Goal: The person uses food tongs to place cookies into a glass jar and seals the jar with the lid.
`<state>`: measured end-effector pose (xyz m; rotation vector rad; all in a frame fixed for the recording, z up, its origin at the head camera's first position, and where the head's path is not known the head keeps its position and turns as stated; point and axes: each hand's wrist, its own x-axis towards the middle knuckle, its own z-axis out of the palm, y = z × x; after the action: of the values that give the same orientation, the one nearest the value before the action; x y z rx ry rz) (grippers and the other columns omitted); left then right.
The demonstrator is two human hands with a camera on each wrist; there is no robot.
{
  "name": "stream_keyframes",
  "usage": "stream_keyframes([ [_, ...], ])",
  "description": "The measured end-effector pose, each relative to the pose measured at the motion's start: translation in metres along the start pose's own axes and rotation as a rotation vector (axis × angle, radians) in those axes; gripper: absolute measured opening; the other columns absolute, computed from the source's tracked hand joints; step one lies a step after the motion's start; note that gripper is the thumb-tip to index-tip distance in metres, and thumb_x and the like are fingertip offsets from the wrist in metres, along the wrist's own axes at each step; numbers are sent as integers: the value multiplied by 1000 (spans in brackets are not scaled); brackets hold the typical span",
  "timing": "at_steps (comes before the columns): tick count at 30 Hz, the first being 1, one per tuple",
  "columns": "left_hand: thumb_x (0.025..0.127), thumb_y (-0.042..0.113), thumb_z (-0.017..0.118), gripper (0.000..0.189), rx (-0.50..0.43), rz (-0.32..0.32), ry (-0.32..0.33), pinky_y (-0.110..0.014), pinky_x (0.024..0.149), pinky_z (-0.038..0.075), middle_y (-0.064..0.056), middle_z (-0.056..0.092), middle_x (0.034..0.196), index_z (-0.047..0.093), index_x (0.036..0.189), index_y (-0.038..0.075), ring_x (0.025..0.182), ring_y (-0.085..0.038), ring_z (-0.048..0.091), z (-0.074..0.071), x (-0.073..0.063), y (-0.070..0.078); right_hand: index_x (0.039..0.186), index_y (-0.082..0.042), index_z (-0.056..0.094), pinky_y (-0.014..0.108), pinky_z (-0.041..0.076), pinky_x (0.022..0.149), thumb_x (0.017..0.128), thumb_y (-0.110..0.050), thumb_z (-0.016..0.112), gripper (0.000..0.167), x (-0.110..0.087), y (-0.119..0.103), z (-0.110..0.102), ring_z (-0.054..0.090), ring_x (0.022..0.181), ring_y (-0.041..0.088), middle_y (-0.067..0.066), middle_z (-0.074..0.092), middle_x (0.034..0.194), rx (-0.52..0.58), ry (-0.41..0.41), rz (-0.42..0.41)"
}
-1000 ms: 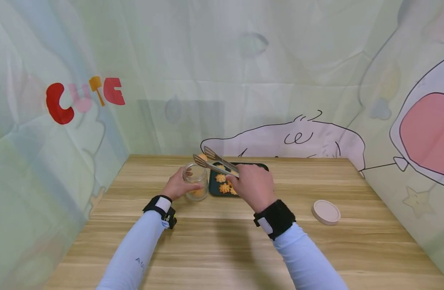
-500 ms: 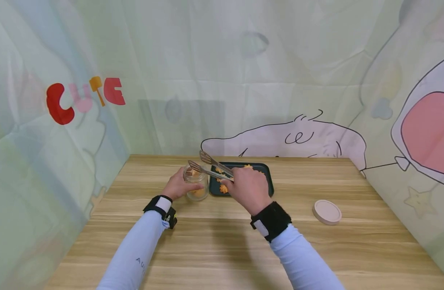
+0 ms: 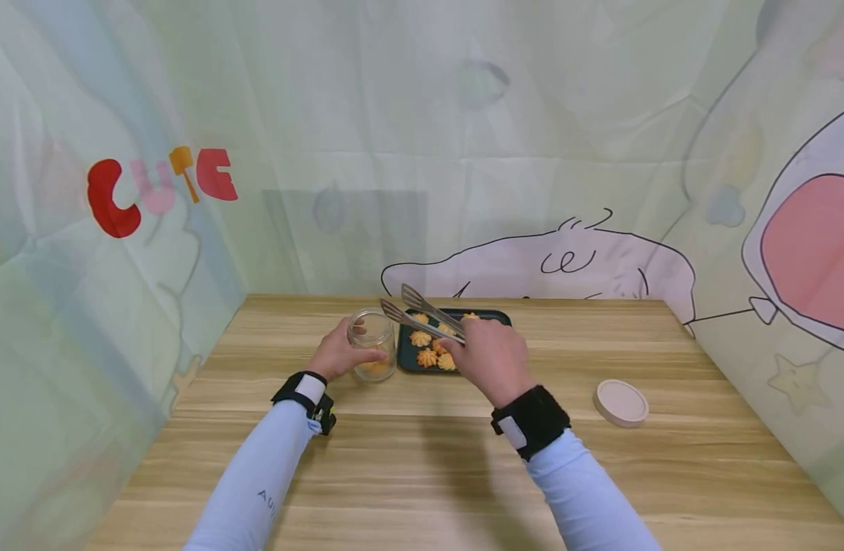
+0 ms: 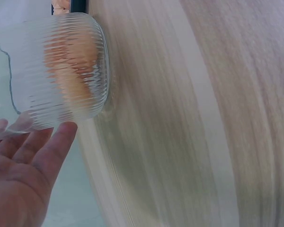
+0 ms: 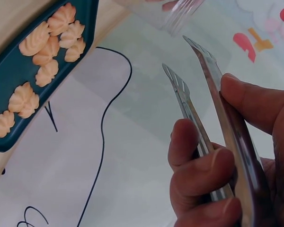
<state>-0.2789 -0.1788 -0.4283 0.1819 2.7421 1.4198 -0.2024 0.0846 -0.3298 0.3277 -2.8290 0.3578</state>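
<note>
My left hand (image 3: pixel 342 352) grips a clear glass jar (image 3: pixel 372 337) that stands uncovered on the table, thumb on its near side. Behind the ribbed glass in the left wrist view lie orange-brown cookies (image 4: pixel 73 66), at the jar's bottom. In my right hand (image 3: pixel 492 360) are metal tongs (image 3: pixel 428 320), their slotted tips spread apart with nothing between them, raised above the tray's left part. The dark tray (image 5: pixel 87 28) holds several piped cookies (image 5: pixel 46 49); my right hand hides part of it in the head view.
A round pale pink lid (image 3: pixel 621 403) lies on the wooden table (image 3: pixel 366 474) to the right. A printed cloth (image 3: pixel 339 153) hangs close behind and at both sides of the table.
The tongs carried a cookie leftward to the jar's mouth and let it go into the jar. They have since come back right, parted and with no cookie. My left hand stays on the jar.
</note>
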Motion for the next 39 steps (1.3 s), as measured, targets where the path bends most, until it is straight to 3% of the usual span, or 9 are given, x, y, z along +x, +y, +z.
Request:
stream_keyframes([
  [16, 77, 36, 87, 92, -9, 2, 0, -50, 105, 40, -21, 51, 141, 38, 146, 1, 129, -38, 48, 1, 0, 0, 55, -14, 48, 29, 25, 39, 88, -39, 74, 49, -8, 28, 8, 39, 43, 15, -4, 35, 50, -19, -24, 75],
  [39, 77, 38, 87, 95, -23, -2, -17, -53, 104, 40, -22, 49, 142, 36, 148, 1, 129, -40, 47, 0, 0, -1, 52, -13, 53, 34, 39, 41, 85, -39, 77, 48, -23, 58, 24, 49, 48, 19, 1, 47, 52, -73, -169, 116],
])
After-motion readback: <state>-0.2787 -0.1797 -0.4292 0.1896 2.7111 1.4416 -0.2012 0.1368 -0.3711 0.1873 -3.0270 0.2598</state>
